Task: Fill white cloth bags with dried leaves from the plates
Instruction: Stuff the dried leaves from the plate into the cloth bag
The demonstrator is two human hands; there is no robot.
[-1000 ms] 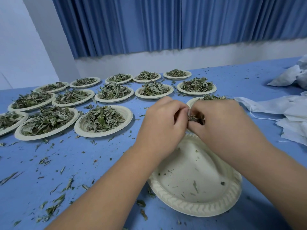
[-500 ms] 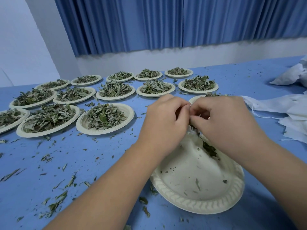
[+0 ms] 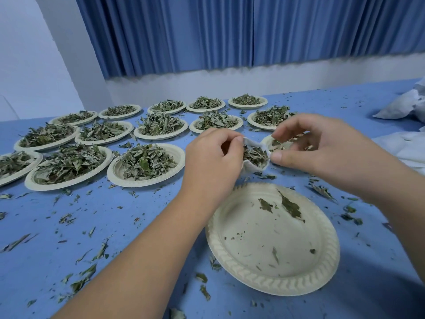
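A small white cloth bag, its mouth open and packed with dried leaves, hangs above the blue table. My left hand grips its left side. My right hand pinches the bag's right rim between thumb and fingers. Below them lies a nearly empty paper plate holding a few leaf scraps. Several plates heaped with dried leaves stand behind, the nearest left of my left hand.
Crumbs and loose leaves litter the blue tablecloth. A pile of white cloth bags lies at the right edge. Blue curtains and a white wall close off the back.
My hands have drawn apart, pulling the bag's mouth open so the leaves inside show. The bag has risen off the empty plate, and a few leaves have dropped onto that plate.
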